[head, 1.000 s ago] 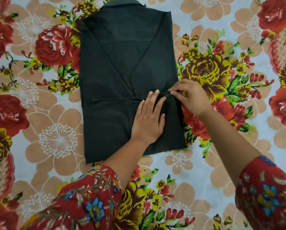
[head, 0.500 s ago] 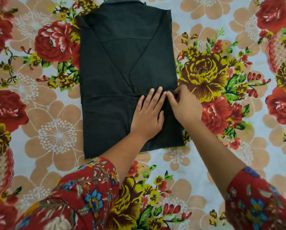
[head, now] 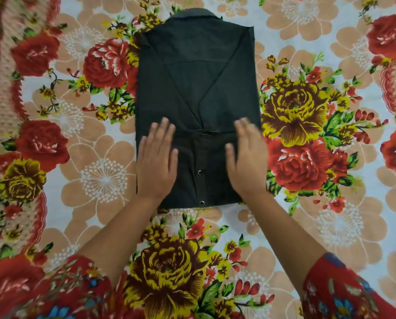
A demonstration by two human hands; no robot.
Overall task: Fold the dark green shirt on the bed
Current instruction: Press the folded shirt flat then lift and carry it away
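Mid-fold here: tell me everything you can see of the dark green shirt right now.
The dark green shirt lies flat on the floral bedsheet, folded into a tall rectangle, collar at the far end. It looks like matte woven cloth. Both sides are folded in diagonally, and the near part is folded up, showing two metal snaps. The left hand and right hand lie open-palmed over its near half.

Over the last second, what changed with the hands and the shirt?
The right hand let go of the fold edge and now lies flat; the left hand shifted to the shirt's left side. Both press the dark green shirt, which stays folded on the bed.
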